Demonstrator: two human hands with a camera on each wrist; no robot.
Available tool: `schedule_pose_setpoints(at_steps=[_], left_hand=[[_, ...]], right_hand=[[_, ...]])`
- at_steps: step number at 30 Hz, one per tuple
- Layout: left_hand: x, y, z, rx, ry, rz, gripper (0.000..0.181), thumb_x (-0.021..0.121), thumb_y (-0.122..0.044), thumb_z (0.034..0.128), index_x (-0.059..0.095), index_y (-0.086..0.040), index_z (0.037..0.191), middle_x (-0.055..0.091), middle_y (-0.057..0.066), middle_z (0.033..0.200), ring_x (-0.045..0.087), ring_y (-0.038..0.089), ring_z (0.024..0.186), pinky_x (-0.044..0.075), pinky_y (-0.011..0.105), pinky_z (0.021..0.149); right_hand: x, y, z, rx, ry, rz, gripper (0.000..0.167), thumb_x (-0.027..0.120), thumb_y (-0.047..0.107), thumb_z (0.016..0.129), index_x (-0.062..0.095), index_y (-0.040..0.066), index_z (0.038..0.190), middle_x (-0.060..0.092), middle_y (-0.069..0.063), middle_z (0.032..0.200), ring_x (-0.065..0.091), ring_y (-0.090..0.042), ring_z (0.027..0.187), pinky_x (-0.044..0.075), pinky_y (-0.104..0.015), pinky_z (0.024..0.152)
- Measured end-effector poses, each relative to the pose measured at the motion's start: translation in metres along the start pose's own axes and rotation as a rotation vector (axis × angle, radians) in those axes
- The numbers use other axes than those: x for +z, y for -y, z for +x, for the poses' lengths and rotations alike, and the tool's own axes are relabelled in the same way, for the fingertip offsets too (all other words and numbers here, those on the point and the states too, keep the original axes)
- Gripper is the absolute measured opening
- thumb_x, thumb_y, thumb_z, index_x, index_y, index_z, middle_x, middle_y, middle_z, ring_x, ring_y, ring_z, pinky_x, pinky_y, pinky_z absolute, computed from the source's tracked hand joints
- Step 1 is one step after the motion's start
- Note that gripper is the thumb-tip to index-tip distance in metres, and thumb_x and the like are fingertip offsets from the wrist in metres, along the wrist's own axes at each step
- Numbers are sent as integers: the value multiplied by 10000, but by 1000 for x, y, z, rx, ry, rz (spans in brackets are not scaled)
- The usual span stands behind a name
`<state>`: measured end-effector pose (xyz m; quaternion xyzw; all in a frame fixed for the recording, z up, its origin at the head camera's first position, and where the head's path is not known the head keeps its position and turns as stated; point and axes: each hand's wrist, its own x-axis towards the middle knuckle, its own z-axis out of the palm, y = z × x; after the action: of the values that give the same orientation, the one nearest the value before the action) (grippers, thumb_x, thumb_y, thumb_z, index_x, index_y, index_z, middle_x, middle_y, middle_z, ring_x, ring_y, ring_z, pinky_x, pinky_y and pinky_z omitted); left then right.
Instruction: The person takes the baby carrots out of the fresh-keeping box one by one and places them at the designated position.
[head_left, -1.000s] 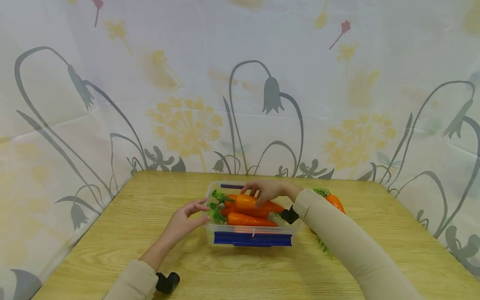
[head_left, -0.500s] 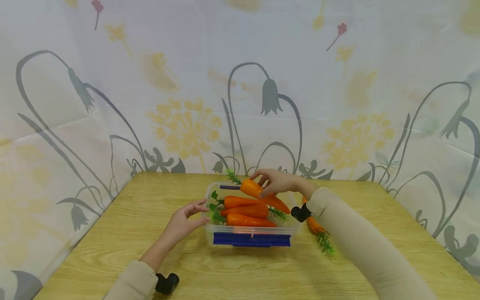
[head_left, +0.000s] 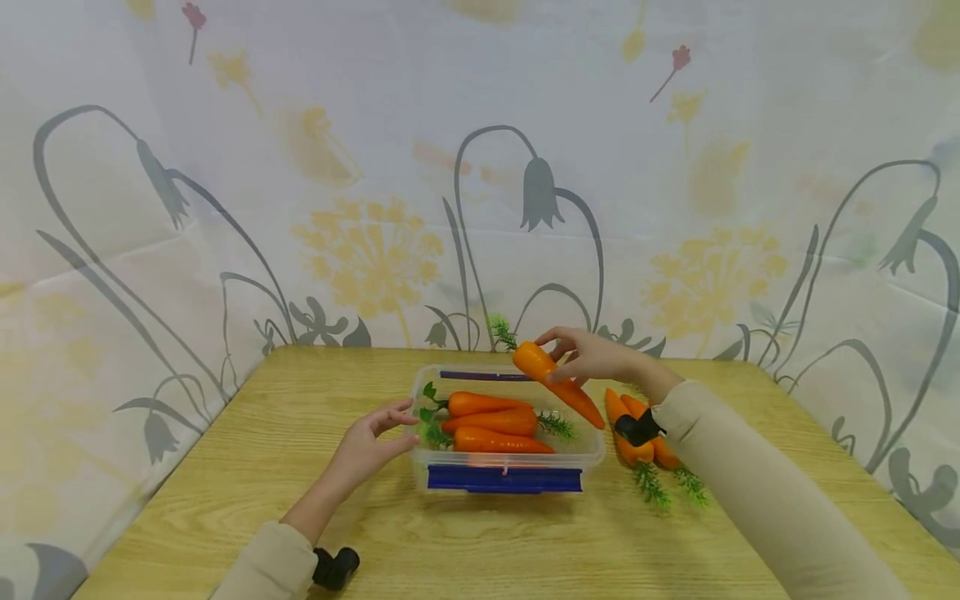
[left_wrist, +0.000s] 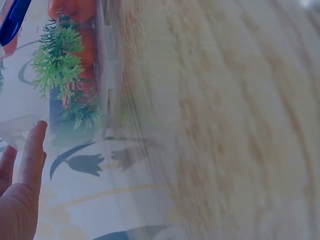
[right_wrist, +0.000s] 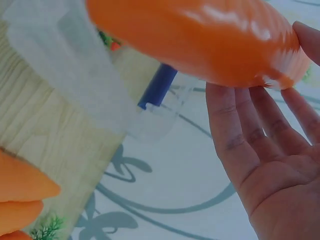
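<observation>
An orange carrot (head_left: 551, 375) with a feathery green top is pinched between the thumb and fingers of my right hand (head_left: 596, 357), raised over the right back part of a clear plastic box (head_left: 592, 457). In the right wrist view the held carrot (right_wrist: 215, 40) fills the top, fingertips along its lower side. Inside the box lie several more carrots (head_left: 491, 420) with green tops at either end. My left hand (head_left: 367, 446) touches or nearly touches the box's left wall, fingers lightly bent around nothing. The left wrist view shows green leaves (left_wrist: 62, 65) through the wall.
Right of the box, loose carrots (head_left: 628, 437) lie on the wooden table (head_left: 360, 533), partly hidden by the right wrist camera (head_left: 639, 428). A blue latch (head_left: 504, 479) hangs on the box's front side. A patterned cloth (head_left: 375, 167) stands behind the table.
My right hand has lifted one carrot out from the pile in the box and moved it up and to the right. The left hand has stayed in place.
</observation>
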<state>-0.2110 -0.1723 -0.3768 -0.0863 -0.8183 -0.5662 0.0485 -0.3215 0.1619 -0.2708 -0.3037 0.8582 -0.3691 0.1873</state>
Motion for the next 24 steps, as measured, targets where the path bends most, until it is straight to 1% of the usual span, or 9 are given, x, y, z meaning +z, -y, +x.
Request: schedule_pose_setpoints(at_steps=[2, 8, 14, 20, 24], left_hand=[[1, 0, 0, 0, -3, -5, 233, 696, -113, 839, 659, -20, 1050, 459, 33, 1391, 409, 311, 1263, 380, 507, 966], [3, -1, 1, 7, 7, -9, 227, 698, -121, 838, 666, -37, 1046, 461, 40, 1389, 417, 315, 1257, 397, 485, 958], [1, -2, 1, -1, -26, 25, 213, 704, -126, 833, 675, -57, 1032, 474, 25, 1378, 431, 310, 1245, 398, 497, 951], [1, -3, 0, 1, -8, 21, 214, 693, -125, 843, 668, -45, 1040, 464, 34, 1387, 412, 316, 1260, 389, 496, 961], [1, -3, 0, 6, -2, 19, 225, 688, -122, 849, 664, -37, 1055, 457, 38, 1393, 398, 322, 1270, 380, 505, 967]], right_hand=[[-3, -3, -5, -7, -8, 14, 595, 664, 145, 863, 377, 62, 1377, 484, -230, 1217, 591, -303, 973, 532, -399, 741], [-9, -18, -24, 5, -70, 33, 618, 672, 153, 864, 356, 16, 1378, 478, -252, 1210, 584, -313, 972, 531, -414, 748], [-17, -32, -44, 15, -135, 28, 628, 663, 195, 875, 343, 21, 1387, 464, -265, 1240, 584, -293, 956, 527, -401, 740], [-25, -48, -66, 43, -179, 56, 651, 658, 192, 879, 314, 3, 1398, 438, -282, 1246, 579, -293, 944, 522, -395, 723], [-29, -60, -78, 57, -202, 79, 645, 647, 207, 888, 311, 17, 1404, 433, -278, 1241, 576, -303, 951, 516, -397, 742]])
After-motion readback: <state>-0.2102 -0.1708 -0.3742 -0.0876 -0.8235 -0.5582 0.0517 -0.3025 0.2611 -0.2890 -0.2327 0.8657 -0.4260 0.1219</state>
